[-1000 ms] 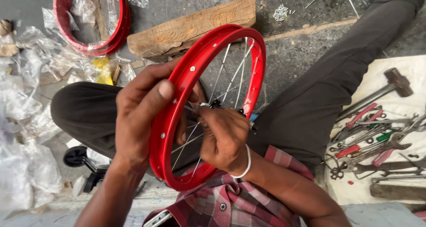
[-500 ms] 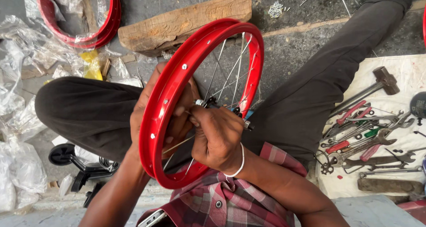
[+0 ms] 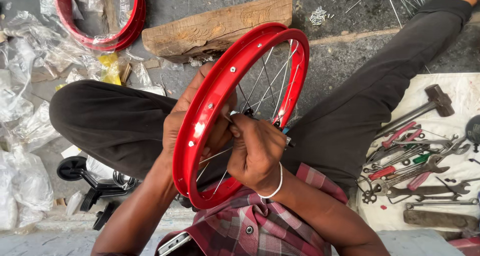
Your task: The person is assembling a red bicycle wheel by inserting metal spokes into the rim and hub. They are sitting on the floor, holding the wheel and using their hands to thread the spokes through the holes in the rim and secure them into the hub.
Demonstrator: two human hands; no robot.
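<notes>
Concrete floor, plastic litter upper left. Red wheel rim [image 3: 235, 81] centre frame, upright over lap; left hand [image 3: 192, 118] clamped on it. Right hand [image 3: 257, 151] pinches a spoke [image 3: 227, 117]. Risk: spoke slips or bends if rim tilts.

1. The rim [image 3: 220, 91] is a glossy red metal bicycle wheel rim, standing on edge and seen almost edge-on, tilted slightly to the right at the top.
2. Its lower arc rests against the person's lap, above the plaid shirt; its top reaches toward the wooden block.
3. Small silver nipples dot its outer face at intervals.
4. Thin silver spokes [image 3: 272, 83] cross inside the rim, running from its inner wall toward the middle.
5. One loose spoke end [image 3: 216, 156] pokes out low, crossing the rim's inside.
</notes>
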